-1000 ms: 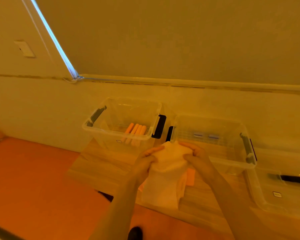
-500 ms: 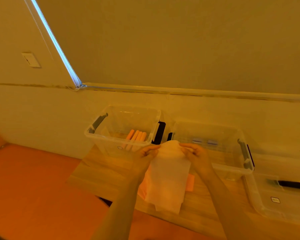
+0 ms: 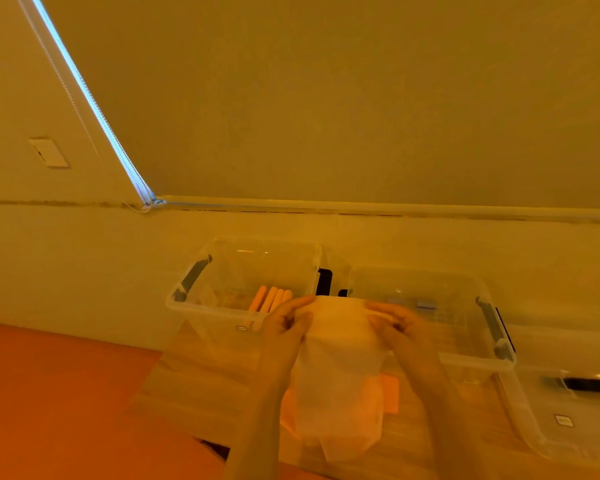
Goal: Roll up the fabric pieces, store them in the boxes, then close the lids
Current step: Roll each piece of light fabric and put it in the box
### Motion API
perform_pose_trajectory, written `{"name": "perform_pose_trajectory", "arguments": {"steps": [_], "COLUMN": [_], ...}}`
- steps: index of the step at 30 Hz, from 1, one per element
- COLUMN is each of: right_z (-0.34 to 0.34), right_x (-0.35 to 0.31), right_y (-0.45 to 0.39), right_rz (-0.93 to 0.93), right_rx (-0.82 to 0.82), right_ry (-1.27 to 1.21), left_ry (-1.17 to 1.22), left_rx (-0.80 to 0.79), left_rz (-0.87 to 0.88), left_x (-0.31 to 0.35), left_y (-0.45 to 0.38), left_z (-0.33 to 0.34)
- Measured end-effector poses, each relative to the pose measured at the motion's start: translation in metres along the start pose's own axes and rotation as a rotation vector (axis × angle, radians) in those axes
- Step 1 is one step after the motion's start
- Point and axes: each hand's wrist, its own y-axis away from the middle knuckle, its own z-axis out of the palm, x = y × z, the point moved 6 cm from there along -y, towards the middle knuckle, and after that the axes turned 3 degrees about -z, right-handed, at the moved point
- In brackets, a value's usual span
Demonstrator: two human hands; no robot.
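I hold a pale, thin fabric piece [image 3: 338, 375] up above the wooden table [image 3: 194, 382]. My left hand [image 3: 286, 323] pinches its top left corner and my right hand [image 3: 394, 323] pinches its top right corner, so the cloth hangs down flat between them. Under it on the table lie orange fabric pieces [image 3: 390, 393]. Behind my hands stand two clear open boxes: the left box [image 3: 201, 310] holds several orange fabric rolls [image 3: 271, 299], and the right box [image 3: 465, 355] has small grey items inside.
A third clear container [image 3: 534, 431] with a black handle sits at the far right. A wall and a lowered window blind [image 3: 326, 98] rise right behind the boxes. An orange floor [image 3: 49, 393] lies left of the table.
My hands have moved apart and spread the bunched top of the fabric, which now hangs wider and flatter. The camera has tilted up a little.
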Motion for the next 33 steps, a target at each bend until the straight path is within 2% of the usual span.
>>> {"name": "perform_pose_trajectory", "arguments": {"steps": [6, 10, 14, 20, 24, 33], "right_z": [0.013, 0.018, 0.024, 0.025, 0.022, 0.020], "right_x": [-0.008, -0.011, -0.007, -0.002, -0.011, -0.009], "right_y": [-0.006, -0.017, -0.022, -0.016, -0.017, -0.033], "right_rz": [-0.031, -0.065, 0.015, 0.096, 0.088, 0.137], "right_rx": [0.045, 0.089, 0.117, 0.078, 0.081, 0.056], "right_ry": [0.044, 0.085, 0.110, 0.164, 0.128, 0.063], "left_ry": [-0.017, -0.029, -0.040, -0.228, -0.183, 0.026], "left_rx": [-0.033, -0.024, -0.041, -0.125, -0.163, -0.139], "left_rz": [0.068, 0.048, 0.009, -0.033, -0.059, -0.192], "left_x": [0.002, -0.004, -0.011, -0.022, -0.023, -0.033], "left_y": [-0.022, -0.039, -0.053, -0.073, -0.076, -0.086], "left_z": [-0.011, -0.023, -0.030, -0.035, -0.033, -0.035]}}
